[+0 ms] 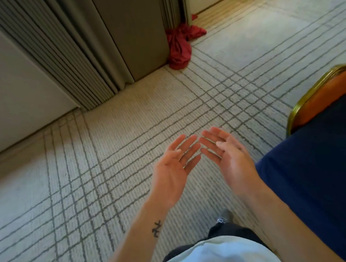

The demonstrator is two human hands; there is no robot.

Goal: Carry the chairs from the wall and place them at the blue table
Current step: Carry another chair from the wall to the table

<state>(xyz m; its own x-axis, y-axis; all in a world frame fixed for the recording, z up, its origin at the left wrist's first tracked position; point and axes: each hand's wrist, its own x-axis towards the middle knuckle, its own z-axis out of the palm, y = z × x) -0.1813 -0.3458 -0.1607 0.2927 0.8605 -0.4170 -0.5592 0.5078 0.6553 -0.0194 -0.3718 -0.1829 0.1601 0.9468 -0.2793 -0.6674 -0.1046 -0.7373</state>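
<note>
Closest in is the hem of a pale shirt (216,255) over dark trousers (231,232), with what looks like a shoe tip (224,216) poking out, bit blurry tbh. Both forearms reach out over the carpet (108,155). The left hand (173,171) and right hand (228,157) are spread wide, palms turned up and inward, fingers pretty much straight, fingertips nearly meeting, and neither has hold of anything. Small dark tattoo (157,229) on the left forearm.

The blue table (322,172) takes up the right side, its dark blue cloth edge running just beside the right forearm. One chair (326,99), orange padding in a gold frame, sits at the table's far edge, partly hidden behind the cloth and cut off by the picture's edge, so I can't tell if it touches the table.

For moving room, a wide stretch of pale carpet with grey grid lines runs ahead and to the left, up to a white wall (13,80) and a stack of grey folded partition panels (78,55). A red cloth (178,47) lies bunched on the carpet against the partition's right corner, well apart from the hands
</note>
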